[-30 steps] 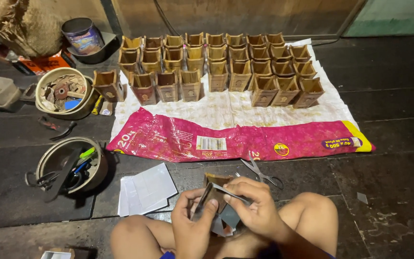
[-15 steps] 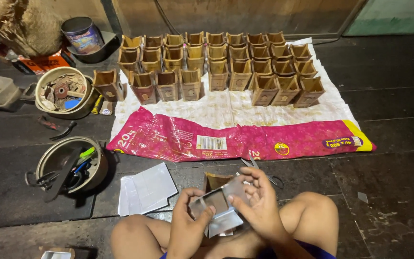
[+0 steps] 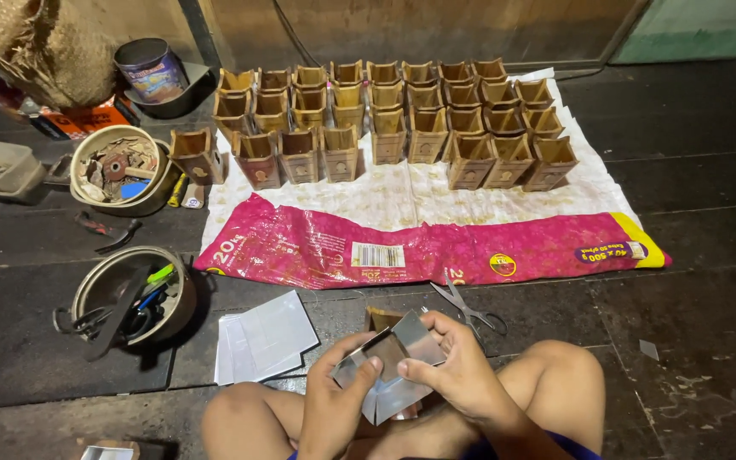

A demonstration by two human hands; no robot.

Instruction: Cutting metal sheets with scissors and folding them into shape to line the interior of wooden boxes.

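Observation:
Both my hands hold a shiny folded metal sheet piece [image 3: 398,349] above my lap. My left hand [image 3: 338,400] grips its lower left side with the thumb on top. My right hand [image 3: 453,370] holds its right side, fingers curled over the upper edge. A brown folded box shape [image 3: 378,319] shows just behind the sheet. More cut metal pieces [image 3: 389,402] lie under my hands. Grey scissors [image 3: 466,308] rest on the floor just beyond my right hand.
Several brown open-topped boxes [image 3: 385,119] stand in rows on a white and pink sack [image 3: 419,251]. A stack of cut sheets [image 3: 264,336] lies at left. Two bowls of tools [image 3: 134,294] and scraps [image 3: 117,166], a tin can [image 3: 151,72] and pliers [image 3: 104,230] sit at left.
I have turned the metal piece from edge-on to flatter between my hands, and my fingers have shifted around it. Everything on the floor has stayed put.

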